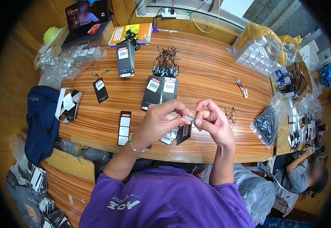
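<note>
My left hand (158, 121) and my right hand (212, 122) meet above the near edge of the wooden table (211, 72). Between their fingertips they pinch a small silvery-grey piece (188, 119). A black hang tag (183, 133) dangles just below it, over a few small tags lying flat (169, 136). Two black tags with white labels (159, 90) lie just beyond my hands. Further back is a bunch of black string loops with plastic ends (166, 62).
A stack of black tags (125, 58) stands mid-table, one tag (100, 89) and a black-and-white strip (124, 127) to the left. Red-handled snips (241, 87) lie right. White boxes (254, 53), clear bags (65, 62), a laptop (86, 19), a navy bag (42, 116). Another person (304, 173) sits lower right.
</note>
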### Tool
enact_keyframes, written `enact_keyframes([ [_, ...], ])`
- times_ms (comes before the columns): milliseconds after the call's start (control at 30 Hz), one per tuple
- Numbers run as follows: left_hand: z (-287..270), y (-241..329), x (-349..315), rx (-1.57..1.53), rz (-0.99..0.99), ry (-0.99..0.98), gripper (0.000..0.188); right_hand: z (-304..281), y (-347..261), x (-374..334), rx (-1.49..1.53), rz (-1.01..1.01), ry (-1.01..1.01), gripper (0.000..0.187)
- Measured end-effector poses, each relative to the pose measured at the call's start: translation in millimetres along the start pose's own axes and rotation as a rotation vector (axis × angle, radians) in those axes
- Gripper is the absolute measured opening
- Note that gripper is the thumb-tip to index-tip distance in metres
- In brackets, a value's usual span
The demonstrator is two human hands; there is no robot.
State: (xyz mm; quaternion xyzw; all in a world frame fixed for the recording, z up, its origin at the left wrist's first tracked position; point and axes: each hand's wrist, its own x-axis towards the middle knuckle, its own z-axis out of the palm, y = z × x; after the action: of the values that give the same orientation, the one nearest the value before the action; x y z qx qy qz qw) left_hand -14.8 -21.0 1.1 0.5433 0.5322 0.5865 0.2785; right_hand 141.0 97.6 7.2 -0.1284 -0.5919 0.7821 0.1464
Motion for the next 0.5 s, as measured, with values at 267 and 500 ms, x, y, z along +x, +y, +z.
enact_keyframes([
  [267, -1.5, 7.1, 0.5, -0.049, -0.061, -0.012, 0.015, 0.5, 9.9, 2.5, 0.141, -0.036, -0.037, 0.025],
  [500, 2.7, 4.4, -1.7, -0.123, -0.087, 0.006, 0.018, -0.4, 21.0, 1.3, 0.191, -0.057, 0.007, 0.019],
])
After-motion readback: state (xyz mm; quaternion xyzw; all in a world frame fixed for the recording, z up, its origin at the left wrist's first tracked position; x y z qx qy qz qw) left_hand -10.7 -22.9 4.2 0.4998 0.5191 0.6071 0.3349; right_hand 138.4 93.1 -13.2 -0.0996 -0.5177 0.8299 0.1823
